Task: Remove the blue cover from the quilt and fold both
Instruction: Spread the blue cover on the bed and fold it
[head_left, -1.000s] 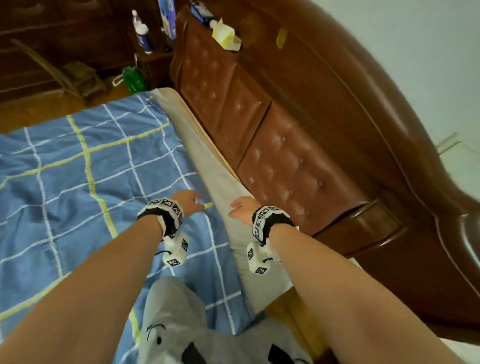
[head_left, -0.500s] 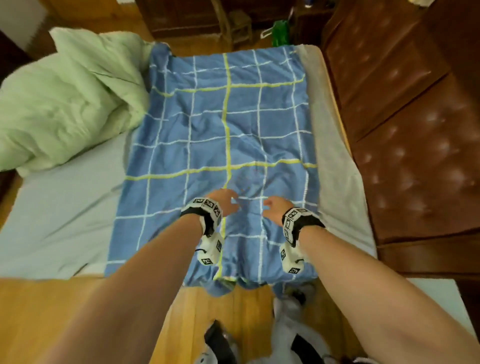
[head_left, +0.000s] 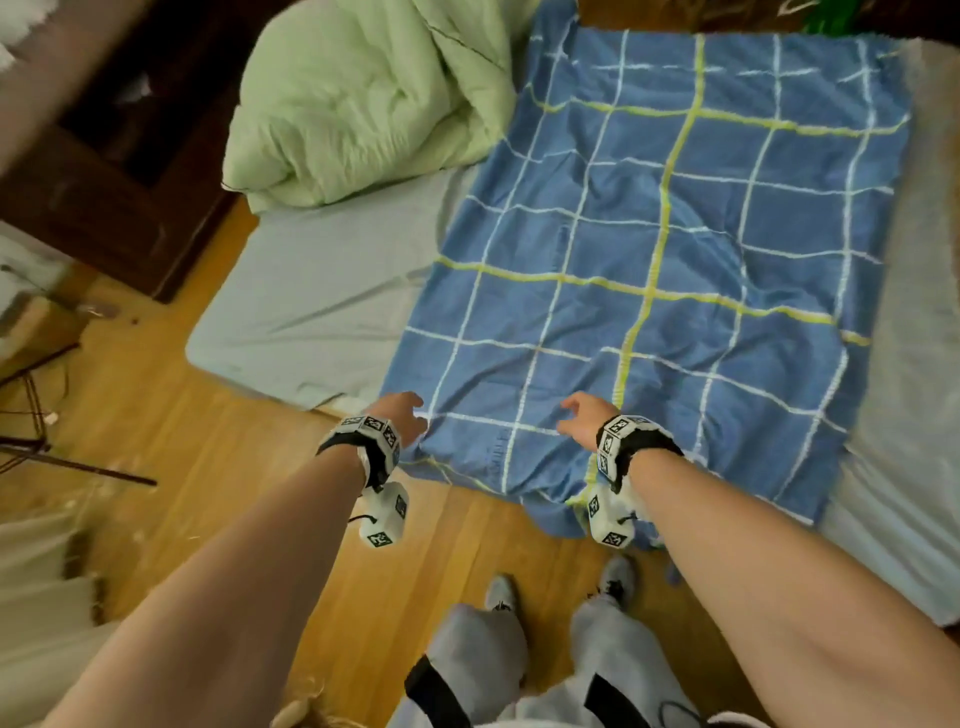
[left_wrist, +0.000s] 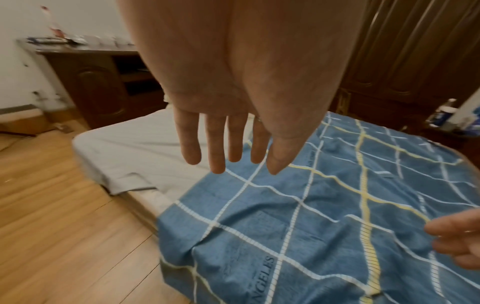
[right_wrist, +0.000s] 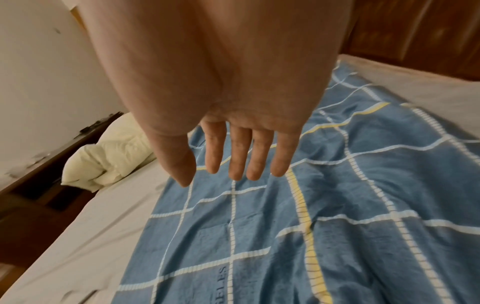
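The blue cover (head_left: 670, 270) hides the mattress (head_left: 322, 291) beneath it, and its near hem droops over the bed's edge, behind the right wrist band. The green quilt (head_left: 363, 98) is cut off by the head view's top edge. In the left wrist view the printed lettering (left_wrist: 265, 279) reads only partly (ending "NGELES"), and the right hand (left_wrist: 457, 242) is clipped by the frame's side. The cabinet top's clutter (left_wrist: 78, 39) is too blurred to identify.

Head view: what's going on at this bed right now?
A person stands at the bed's edge with the blue cover spread flat on the mattress, already off the green quilt, which lies bunched beside it. The left hand and right hand hover open over the cover's near edge, gripping nothing. Neither is folded yet.
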